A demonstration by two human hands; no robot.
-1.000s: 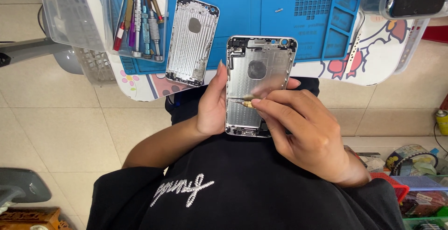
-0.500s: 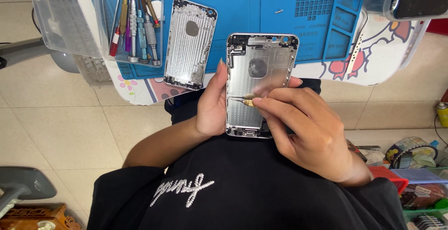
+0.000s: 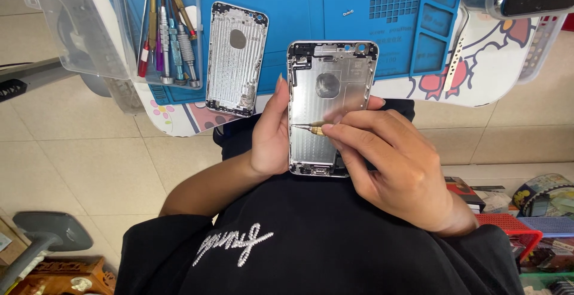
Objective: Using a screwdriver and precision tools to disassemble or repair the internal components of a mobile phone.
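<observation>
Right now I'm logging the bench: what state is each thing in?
Held phone housing: stripped, inside facing up, gripped by left hand.
Screwdriver: in right hand, tip on the housing.
Second housing: lying flat on the blue mat.
Spare screwdrivers: lying in the mat's tray.

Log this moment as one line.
left hand: steadies phone housing | right hand: screwdriver tip on housing | second housing lies on blue mat

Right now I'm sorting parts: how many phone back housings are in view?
2: one phone back housing held in the left hand, another housing lying on the blue mat.
</observation>
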